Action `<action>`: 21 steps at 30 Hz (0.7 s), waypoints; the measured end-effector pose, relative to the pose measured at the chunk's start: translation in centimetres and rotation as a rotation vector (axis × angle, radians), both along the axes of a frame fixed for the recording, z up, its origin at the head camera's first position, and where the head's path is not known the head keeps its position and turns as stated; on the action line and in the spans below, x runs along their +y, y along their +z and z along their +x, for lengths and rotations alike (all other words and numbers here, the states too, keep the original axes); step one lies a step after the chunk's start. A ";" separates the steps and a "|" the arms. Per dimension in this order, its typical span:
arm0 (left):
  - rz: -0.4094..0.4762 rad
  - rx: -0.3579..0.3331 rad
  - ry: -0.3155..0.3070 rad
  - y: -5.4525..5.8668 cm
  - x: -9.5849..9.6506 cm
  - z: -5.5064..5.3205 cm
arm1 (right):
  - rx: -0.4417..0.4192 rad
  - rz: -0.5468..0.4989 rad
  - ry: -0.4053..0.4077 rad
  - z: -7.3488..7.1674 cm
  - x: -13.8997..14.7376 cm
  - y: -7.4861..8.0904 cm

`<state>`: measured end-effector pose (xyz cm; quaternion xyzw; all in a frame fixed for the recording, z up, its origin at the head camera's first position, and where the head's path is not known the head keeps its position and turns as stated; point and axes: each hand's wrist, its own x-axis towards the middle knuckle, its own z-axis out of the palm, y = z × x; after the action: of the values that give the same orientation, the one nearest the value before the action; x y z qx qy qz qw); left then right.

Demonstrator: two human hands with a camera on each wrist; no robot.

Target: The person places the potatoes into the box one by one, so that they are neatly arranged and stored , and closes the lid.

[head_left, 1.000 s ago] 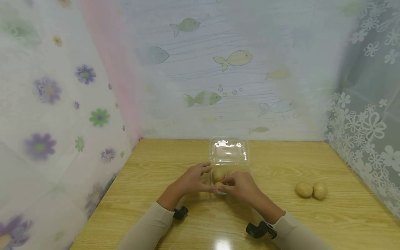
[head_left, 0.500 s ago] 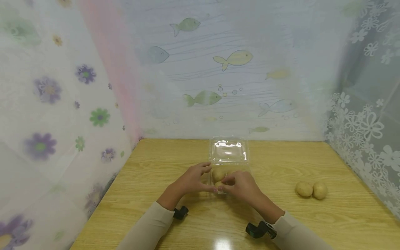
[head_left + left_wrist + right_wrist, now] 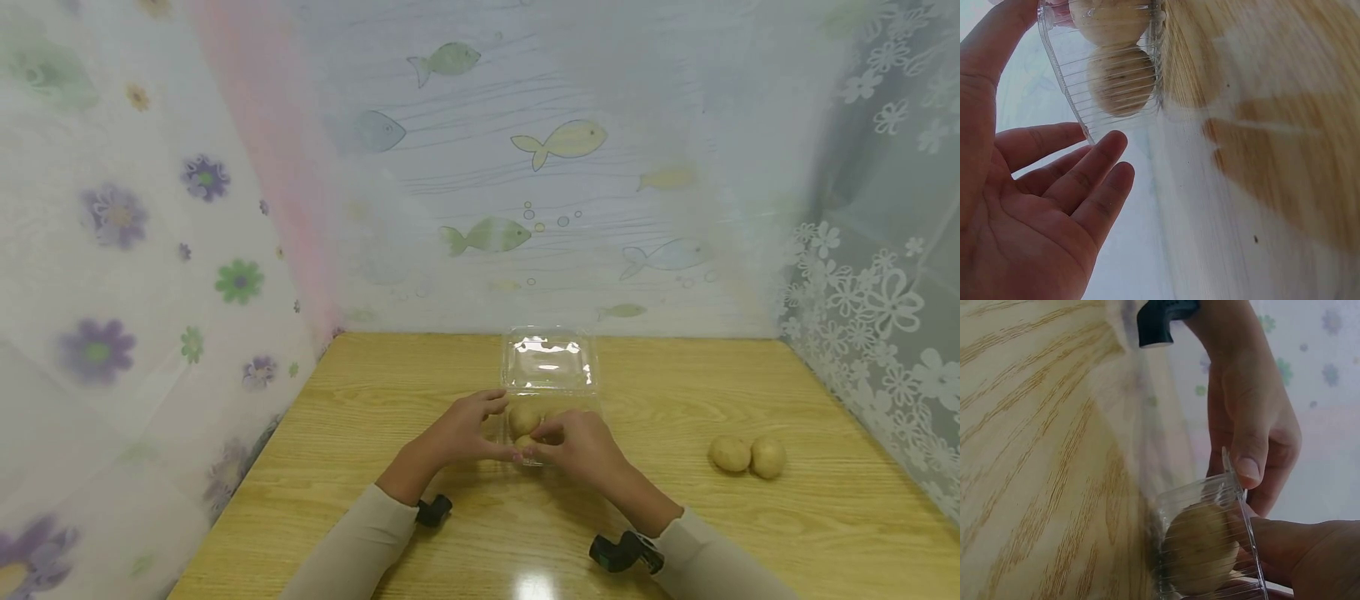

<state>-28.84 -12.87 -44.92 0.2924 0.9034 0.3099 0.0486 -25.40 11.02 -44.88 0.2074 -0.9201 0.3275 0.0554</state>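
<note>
A clear plastic clamshell container (image 3: 551, 392) lies on the table with its lid folded back, away from the person. My left hand (image 3: 468, 429) touches the container's left side with spread, relaxed fingers, its thumb at the near rim. With thumb and fingertips, my right hand (image 3: 588, 446) pinches a potato (image 3: 1200, 550) inside the near part of the container. Behind that one sits another potato (image 3: 525, 419), seen through the ribbed wall in the left wrist view. More pale yellow shows just beyond the right hand, which mostly hides it.
Two loose potatoes (image 3: 729, 454) lie side by side on the wooden table (image 3: 360, 375), well right of the container. Patterned sheets (image 3: 480, 167) hang at the back and both sides. Black wrist cameras (image 3: 618, 552) sit below the wrists.
</note>
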 end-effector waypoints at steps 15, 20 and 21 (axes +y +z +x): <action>0.006 -0.003 0.001 0.0 0.0 -0.1 | -0.016 0.013 -0.011 0.0 -0.1 0.1; 0.011 -0.014 0.005 -0.1 -0.1 -0.1 | -0.018 0.014 -0.004 0.0 -0.1 0.1; 0.011 -0.016 0.006 -0.1 0.0 -0.1 | -0.017 0.011 -0.002 0.0 -0.1 0.1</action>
<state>-28.91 -12.91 -45.05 0.2875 0.9022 0.3172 0.0531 -25.40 10.91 -44.80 0.2039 -0.9227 0.3240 0.0466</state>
